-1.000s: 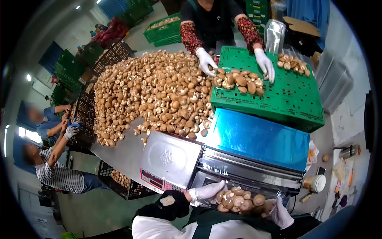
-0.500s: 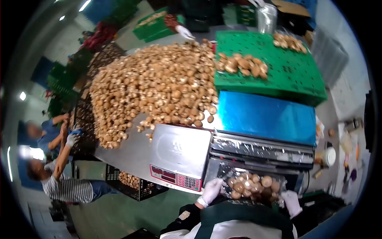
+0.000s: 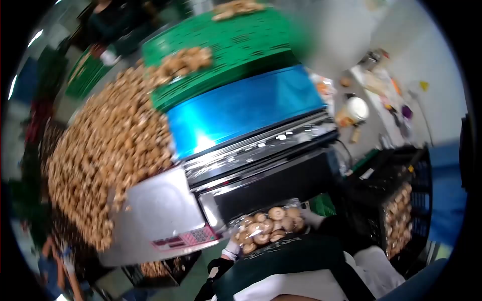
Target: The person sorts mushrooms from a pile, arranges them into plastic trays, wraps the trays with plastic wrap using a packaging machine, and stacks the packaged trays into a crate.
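1. Front and center there's a dark green apron (image 3: 296, 253), with pale lettering across the upper part, too blurry to read.
2. Under that it's a white top (image 3: 288, 285), and more white fabric (image 3: 375, 263) shows over on the right side.
3. A dark strap (image 3: 357, 276) cuts between the white bits.
4. Sleeves are black near the wrists: left sleeve (image 3: 220, 263) has a small pale patch, right sleeve (image 3: 342, 234) looks plain, kinda smeary though.
5. White glove (image 3: 231, 249) on the left hand, and a whitish one on the right hand (image 3: 312, 219), partly hidden.

Head-worn view — looking forward and down.
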Action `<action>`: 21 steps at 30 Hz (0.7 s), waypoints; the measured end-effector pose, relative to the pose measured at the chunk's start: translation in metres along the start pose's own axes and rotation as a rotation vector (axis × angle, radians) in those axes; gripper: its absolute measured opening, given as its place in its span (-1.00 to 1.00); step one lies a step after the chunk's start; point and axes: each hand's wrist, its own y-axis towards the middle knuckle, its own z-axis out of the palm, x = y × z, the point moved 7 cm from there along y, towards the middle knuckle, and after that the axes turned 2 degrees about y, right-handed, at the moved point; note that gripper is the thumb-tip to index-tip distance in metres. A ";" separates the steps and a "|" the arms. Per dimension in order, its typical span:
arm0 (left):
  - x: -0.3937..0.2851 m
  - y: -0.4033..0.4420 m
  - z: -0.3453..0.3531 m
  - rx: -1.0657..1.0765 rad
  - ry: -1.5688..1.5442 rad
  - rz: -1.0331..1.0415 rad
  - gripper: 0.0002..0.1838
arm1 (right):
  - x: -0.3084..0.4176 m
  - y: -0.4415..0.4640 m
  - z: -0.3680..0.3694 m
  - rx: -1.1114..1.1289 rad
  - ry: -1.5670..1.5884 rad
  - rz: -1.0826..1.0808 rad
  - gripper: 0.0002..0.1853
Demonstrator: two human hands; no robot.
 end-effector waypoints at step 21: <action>-0.195 0.159 0.104 0.871 -1.022 -0.772 -0.62 | 0.238 -0.247 0.013 -0.459 -0.774 -0.836 -0.60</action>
